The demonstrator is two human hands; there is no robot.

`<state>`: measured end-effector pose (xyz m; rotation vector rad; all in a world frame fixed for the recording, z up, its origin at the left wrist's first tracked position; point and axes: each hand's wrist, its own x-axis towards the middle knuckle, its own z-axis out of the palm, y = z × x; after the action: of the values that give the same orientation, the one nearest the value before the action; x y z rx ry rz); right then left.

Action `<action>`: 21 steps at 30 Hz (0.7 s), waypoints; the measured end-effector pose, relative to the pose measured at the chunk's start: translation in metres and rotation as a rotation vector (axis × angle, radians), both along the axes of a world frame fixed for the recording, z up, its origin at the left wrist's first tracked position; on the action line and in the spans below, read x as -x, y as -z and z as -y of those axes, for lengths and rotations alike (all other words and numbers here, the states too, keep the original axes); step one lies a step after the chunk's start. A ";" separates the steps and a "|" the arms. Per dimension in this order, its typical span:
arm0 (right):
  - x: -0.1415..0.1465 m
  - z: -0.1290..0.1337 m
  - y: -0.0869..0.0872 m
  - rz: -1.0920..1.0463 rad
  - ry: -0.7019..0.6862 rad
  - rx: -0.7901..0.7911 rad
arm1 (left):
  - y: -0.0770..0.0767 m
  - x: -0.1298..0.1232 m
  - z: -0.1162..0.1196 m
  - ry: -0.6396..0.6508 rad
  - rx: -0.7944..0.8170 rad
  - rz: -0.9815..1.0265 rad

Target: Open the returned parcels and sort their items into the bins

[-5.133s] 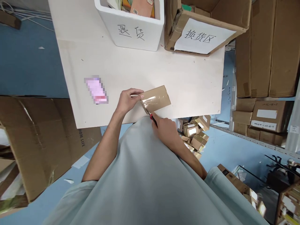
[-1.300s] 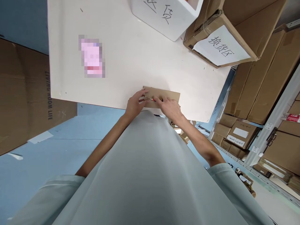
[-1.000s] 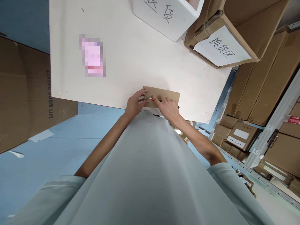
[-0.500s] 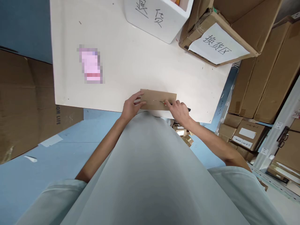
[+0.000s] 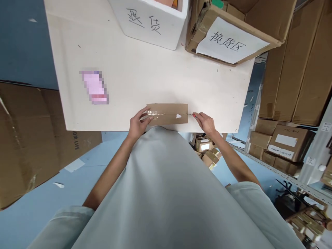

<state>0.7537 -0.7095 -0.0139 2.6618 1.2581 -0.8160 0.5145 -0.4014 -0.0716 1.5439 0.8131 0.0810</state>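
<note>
A small cardboard box (image 5: 168, 119) lies at the near edge of the white table (image 5: 129, 79), with a taped seam along its top and a small white patch near its right end. My left hand (image 5: 138, 122) grips the box's left end, thumb on top and fingers round the far side. Just off the right end, my right hand (image 5: 206, 123) is closed on a box cutter (image 5: 193, 115) with a red part; its thin blade points left and reaches the seam's end. Most of the cutter's handle is hidden in the hand.
A white foam bin (image 5: 153, 29) and an open carton (image 5: 230, 41) with a paper sign stand at the table's back. Left on the table is a blurred pink item (image 5: 94, 88). Large cartons (image 5: 298, 69) fill shelving at right; a big carton (image 5: 38, 138) stands at left.
My right hand has drawn the cutter rightward along the seam, from over the box to past its right end. My left hand stays on the left end. The camera view has shifted.
</note>
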 end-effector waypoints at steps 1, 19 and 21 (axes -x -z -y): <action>0.006 0.003 0.013 -0.048 0.055 -0.096 | 0.001 0.000 -0.001 -0.002 0.006 -0.005; 0.086 -0.056 0.039 -0.433 0.791 -0.589 | 0.005 0.044 -0.060 -0.011 -0.255 -0.156; 0.083 -0.058 0.020 -0.381 0.777 -0.580 | 0.011 0.037 -0.057 0.029 -0.268 -0.132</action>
<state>0.6705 -0.6516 -0.0341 3.6839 0.4894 -1.2341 0.4775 -0.3443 -0.0824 1.8284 0.9113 0.0695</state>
